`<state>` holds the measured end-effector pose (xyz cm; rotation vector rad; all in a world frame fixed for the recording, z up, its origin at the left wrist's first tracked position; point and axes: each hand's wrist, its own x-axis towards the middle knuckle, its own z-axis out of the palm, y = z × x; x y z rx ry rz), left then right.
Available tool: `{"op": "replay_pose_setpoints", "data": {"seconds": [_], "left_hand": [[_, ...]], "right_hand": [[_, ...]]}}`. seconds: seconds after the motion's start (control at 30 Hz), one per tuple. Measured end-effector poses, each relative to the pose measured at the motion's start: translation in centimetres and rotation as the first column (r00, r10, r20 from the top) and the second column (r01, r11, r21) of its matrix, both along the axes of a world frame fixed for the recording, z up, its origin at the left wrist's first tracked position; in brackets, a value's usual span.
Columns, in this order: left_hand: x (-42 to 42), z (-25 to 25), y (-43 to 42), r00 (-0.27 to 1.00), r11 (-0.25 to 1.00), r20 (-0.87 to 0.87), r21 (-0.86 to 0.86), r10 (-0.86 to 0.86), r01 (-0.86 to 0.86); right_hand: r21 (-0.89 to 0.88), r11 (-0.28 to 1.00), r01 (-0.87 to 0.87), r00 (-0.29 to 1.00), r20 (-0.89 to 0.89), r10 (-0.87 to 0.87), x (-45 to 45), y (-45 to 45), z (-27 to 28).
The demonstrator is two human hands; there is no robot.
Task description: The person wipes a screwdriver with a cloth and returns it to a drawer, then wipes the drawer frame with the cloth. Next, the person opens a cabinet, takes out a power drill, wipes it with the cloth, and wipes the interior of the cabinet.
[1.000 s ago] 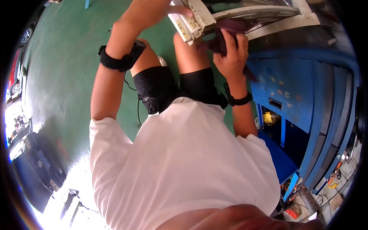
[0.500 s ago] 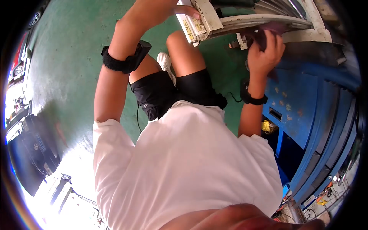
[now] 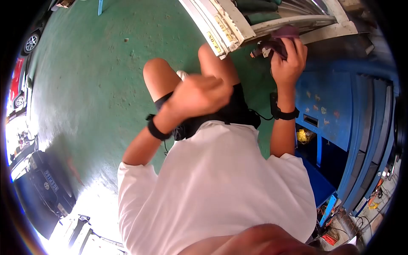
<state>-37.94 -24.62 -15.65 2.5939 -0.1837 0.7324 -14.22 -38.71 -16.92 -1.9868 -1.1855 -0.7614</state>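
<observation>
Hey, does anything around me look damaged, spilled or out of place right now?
The cream frame near your right hand has dark scuffs, perhaps chipped paint. The blue panel has pale blotches, so its surface looks marked or worn. Red cord lies bunched at lower right, looking untidy. No spill shows.

1. My head camera looks forward and down from above me, with my white shirt (image 3: pixel 221 182) very near it.
2. This view is wide and round, reaching past my knees (image 3: pixel 158 72) to the green floor (image 3: pixel 93 76).
</observation>
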Motion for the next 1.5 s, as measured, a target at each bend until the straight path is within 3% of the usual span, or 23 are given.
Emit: {"op": "replay_pose_setpoints", "data": {"seconds": [0.07, 0.23, 0.3, 0.37, 0.47, 0.53, 0.6, 0.7, 0.8, 0.9, 0.97, 1.03, 1.13, 1.2, 1.27, 1.37, 1.5], "left_hand": [[0.6, -2.6, -2.1, 0.923, 1.000, -0.383, -0.023, -0.018, 0.010], [2.6, -10.0, -3.2, 0.880, 0.987, -0.471, 0.160, 0.063, 0.015], [3.2, -9.6, -3.2, 0.881, 0.976, -0.469, 0.213, 0.069, 0.037], [3.2, -8.8, -3.3, 0.842, 0.948, -0.525, 0.313, 0.125, 0.054], [3.2, -7.7, -2.7, 0.782, 0.957, -0.614, 0.277, 0.107, 0.087], [3.1, -9.2, -2.5, 0.813, 0.961, -0.565, 0.276, 0.141, 0.025], [3.2, -10.0, -1.7, 0.839, 0.961, -0.515, 0.275, 0.179, -0.037], [3.1, -10.7, 0.3, 0.861, 0.960, -0.455, 0.251, 0.229, -0.123], [4.0, -11.4, 2.5, 0.904, 0.914, -0.236, 0.286, 0.357, -0.286], [4.7, -11.3, 8.0, 0.851, 0.880, -0.257, 0.264, 0.458, -0.394], [5.2, -12.8, 11.1, 0.872, 0.877, -0.148, 0.204, 0.466, -0.434], [5.3, -13.9, 10.5, 0.857, 0.867, -0.165, 0.200, 0.489, -0.457], [5.3, -14.0, 9.3, 0.871, 0.886, -0.171, 0.137, 0.461, -0.443], [4.3, -13.5, 8.9, 0.898, 0.912, -0.158, 0.084, 0.411, -0.402], [3.0, -12.5, 9.4, 0.823, 0.926, -0.466, -0.025, 0.324, -0.378], [1.3, -9.5, 10.3, 0.767, 0.947, -0.593, -0.023, 0.245, -0.321], [0.3, -7.8, 10.9, 0.825, 0.948, -0.495, -0.006, 0.273, -0.318]], "right_hand": [[0.006, 0.997, 0.082, 0.997, -0.009, -0.082, 0.3, 0.0, -0.2], [0.053, 0.990, 0.133, 0.989, -0.068, -0.130, -1.2, 1.1, -0.1], [0.063, 0.988, 0.142, 0.987, -0.080, -0.137, -2.3, 1.4, 0.3], [0.007, 1.000, 0.021, 0.997, -0.070, -0.020, -4.3, 1.3, 0.5], [-0.012, 0.993, -0.117, 0.989, -0.087, 0.116, -7.0, 1.5, 0.4], [0.005, 0.992, -0.128, 0.986, -0.106, 0.128, -7.1, 1.2, 0.3], [-0.080, 0.997, -0.020, 0.997, -0.078, 0.013, -5.7, 0.4, 0.2], [-0.048, 0.994, 0.094, 0.993, -0.065, -0.097, -2.5, -0.2, 0.1], [-0.037, 0.981, 0.188, 0.980, -0.053, -0.190, -0.2, -0.7, 0.5], [-0.008, 0.979, 0.203, 0.973, -0.108, -0.203, 0.8, -0.7, 0.1], [0.010, 0.987, 0.161, 0.978, -0.139, -0.158, -0.5, 0.0, 0.1], [0.017, 0.997, -0.069, 0.984, -0.164, 0.071, -2.7, 0.5, 0.2], [0.044, 0.976, -0.213, 0.944, -0.249, 0.218, -6.3, 1.3, -0.2], [0.038, 0.980, -0.194, 0.947, -0.253, 0.197, -6.0, 0.9, -0.3], [0.020, 0.988, -0.154, 0.963, -0.222, 0.155, -5.1, 0.6, 0.1], [0.080, 0.987, -0.141, 0.966, -0.207, 0.155, -2.1, 0.1, -0.1], [0.153, 0.988, -0.027, 0.984, -0.170, 0.053, 0.4, 0.3, -0.7]]}}
